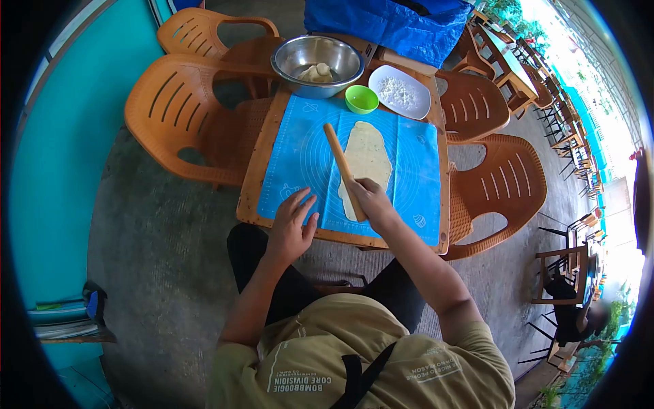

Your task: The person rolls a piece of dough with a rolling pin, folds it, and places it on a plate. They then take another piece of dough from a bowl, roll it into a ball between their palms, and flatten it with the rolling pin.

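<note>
My right hand [368, 200] wraps round stick [340, 160], fingers curled tight. Stick lies slanted over flat dough [368, 155] on blue mat [289, 150]. My left hand [294, 221] holds nothing, fingers spread, above mat's near edge. Green cup [362, 99] between bowl [317, 66] and white plate [400, 92].

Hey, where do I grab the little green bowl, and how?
Probably best by the near rim: come in from your side, over the mat, thumb inside and fingers outside. The green bowl stands upright and open, with its rim exposed there, while the metal bowl and white plate crowd its far sides. Your left hand looks free for it.
</note>
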`<state>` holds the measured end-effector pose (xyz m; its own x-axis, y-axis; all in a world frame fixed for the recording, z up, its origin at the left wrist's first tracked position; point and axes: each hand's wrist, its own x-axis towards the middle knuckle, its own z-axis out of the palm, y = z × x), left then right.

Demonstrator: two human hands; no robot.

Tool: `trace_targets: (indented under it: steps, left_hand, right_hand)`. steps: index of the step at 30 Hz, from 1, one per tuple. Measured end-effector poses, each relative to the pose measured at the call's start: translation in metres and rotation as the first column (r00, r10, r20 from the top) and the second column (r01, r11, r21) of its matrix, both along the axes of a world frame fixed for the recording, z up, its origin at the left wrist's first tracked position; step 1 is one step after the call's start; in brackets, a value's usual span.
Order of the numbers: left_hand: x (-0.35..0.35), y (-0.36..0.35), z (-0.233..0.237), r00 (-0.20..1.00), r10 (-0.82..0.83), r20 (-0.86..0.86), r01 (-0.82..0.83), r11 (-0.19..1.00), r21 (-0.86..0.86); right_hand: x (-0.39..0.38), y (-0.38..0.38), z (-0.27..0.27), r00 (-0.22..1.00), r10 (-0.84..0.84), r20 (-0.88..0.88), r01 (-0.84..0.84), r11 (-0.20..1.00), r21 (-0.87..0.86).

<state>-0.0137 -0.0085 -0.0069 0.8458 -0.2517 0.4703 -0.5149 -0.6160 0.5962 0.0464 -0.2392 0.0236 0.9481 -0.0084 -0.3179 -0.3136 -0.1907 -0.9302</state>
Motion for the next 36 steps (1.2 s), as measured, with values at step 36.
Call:
trace_targets:
  steps: [36]
  left_hand:
    - [0.08, -0.019, -0.007, 0.985, -0.021, 0.172, -0.011, 0.983, 0.183]
  right_hand:
    - [-0.052, -0.093, -0.011, 0.823, 0.275, 0.496, 0.136, 0.754, -0.643]
